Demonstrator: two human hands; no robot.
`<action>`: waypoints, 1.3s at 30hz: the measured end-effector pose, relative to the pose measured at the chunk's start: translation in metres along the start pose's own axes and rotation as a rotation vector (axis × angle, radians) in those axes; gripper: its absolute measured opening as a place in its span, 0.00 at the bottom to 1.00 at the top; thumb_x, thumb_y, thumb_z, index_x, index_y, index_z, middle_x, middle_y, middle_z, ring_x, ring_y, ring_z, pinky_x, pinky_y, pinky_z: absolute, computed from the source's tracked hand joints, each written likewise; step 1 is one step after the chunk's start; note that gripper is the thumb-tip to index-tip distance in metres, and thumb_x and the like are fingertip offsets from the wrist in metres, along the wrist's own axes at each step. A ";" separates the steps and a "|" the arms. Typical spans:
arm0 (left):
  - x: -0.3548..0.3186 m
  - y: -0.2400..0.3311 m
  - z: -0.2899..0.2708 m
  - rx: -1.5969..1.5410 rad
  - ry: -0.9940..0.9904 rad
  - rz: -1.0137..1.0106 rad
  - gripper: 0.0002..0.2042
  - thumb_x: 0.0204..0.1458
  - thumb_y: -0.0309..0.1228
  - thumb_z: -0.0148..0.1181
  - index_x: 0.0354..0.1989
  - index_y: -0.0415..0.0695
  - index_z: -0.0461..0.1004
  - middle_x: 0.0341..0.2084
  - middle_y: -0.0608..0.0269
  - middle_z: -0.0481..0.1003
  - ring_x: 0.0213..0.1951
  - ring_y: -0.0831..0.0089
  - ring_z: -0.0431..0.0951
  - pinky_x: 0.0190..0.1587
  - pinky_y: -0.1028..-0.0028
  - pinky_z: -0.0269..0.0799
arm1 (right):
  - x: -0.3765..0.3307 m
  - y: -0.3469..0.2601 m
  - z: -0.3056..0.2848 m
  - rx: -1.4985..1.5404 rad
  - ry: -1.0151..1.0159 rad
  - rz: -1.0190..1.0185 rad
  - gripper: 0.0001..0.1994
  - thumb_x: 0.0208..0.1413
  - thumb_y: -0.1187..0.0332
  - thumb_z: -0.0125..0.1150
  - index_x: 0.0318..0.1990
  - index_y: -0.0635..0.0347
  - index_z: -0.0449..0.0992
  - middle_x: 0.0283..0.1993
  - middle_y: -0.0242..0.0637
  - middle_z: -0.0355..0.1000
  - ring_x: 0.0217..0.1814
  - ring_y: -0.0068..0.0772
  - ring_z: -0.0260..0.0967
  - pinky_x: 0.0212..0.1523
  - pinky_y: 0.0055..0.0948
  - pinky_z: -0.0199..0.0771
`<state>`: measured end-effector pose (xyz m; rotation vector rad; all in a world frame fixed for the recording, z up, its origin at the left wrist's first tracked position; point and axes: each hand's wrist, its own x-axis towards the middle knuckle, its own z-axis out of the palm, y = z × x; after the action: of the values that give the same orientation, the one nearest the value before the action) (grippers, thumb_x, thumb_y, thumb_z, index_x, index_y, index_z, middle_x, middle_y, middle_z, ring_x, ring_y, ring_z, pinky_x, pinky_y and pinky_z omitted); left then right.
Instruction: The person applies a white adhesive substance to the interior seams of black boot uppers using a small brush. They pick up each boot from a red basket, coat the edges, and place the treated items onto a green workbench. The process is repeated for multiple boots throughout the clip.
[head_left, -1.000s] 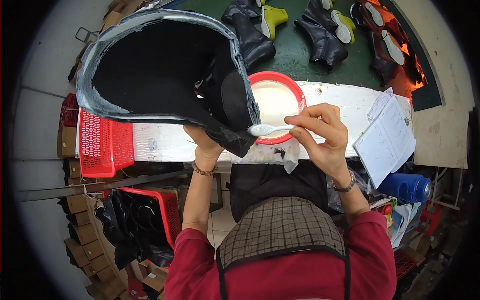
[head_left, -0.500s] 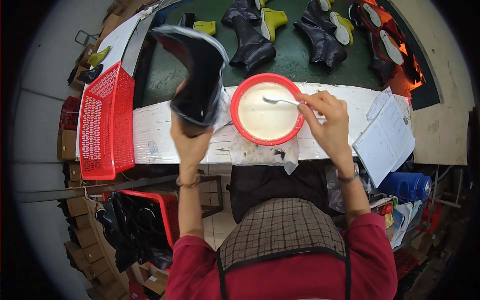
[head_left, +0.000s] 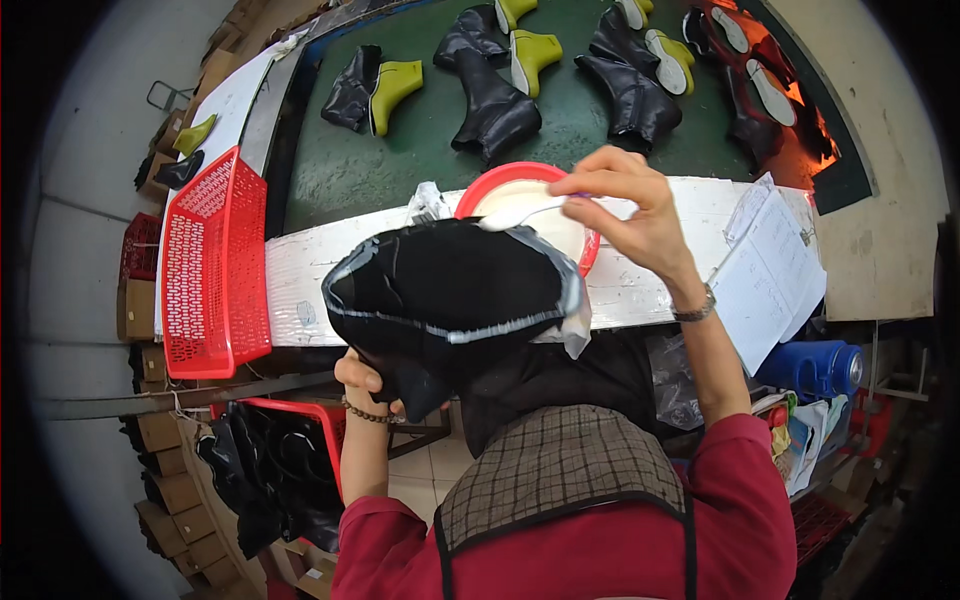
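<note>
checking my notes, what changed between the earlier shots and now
The left hand brought the black boot upper with the grey glued edge back from the table's left, up before the camera. The right hand lifted the white brush from the red bowl. Both grips, the bowl and the red basket stayed.

Bench (head_left: 300,290): basket (head_left: 213,268) at left end; bowl (head_left: 480,195) on the middle, toward the far edge; papers (head_left: 770,270) over right end. Boot upper (head_left: 455,300) held above near edge, before the bowl. Boots (head_left: 495,110) on belt (head_left: 400,160) behind bench.
</note>
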<state>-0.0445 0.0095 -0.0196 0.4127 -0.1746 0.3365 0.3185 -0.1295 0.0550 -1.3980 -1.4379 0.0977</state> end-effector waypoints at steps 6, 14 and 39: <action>-0.005 0.000 -0.012 0.062 -0.159 0.177 0.48 0.33 0.13 0.56 0.74 0.31 0.52 0.68 0.39 0.64 0.47 0.33 0.78 0.23 0.52 0.77 | -0.011 0.011 0.008 0.042 -0.029 0.022 0.07 0.52 0.70 0.74 0.39 0.52 0.88 0.35 0.28 0.79 0.38 0.25 0.73 0.45 0.30 0.62; -0.022 0.007 -0.025 0.076 -0.064 0.093 0.46 0.32 0.13 0.57 0.71 0.28 0.57 0.66 0.36 0.67 0.52 0.35 0.78 0.38 0.51 0.81 | -0.020 0.011 0.005 0.015 -0.043 0.071 0.05 0.54 0.68 0.73 0.38 0.51 0.88 0.36 0.26 0.79 0.37 0.22 0.72 0.45 0.29 0.60; 0.019 -0.002 0.027 0.141 0.120 -0.222 0.34 0.38 0.16 0.63 0.60 0.18 0.62 0.45 0.31 0.76 0.18 0.57 0.76 0.16 0.62 0.73 | 0.021 -0.006 -0.005 -0.034 -0.153 -0.114 0.06 0.52 0.66 0.74 0.38 0.49 0.88 0.32 0.23 0.78 0.32 0.18 0.68 0.46 0.29 0.53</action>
<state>-0.0289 0.0012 0.0087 0.5444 0.0131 0.1549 0.3241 -0.1181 0.0739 -1.3561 -1.6495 0.1092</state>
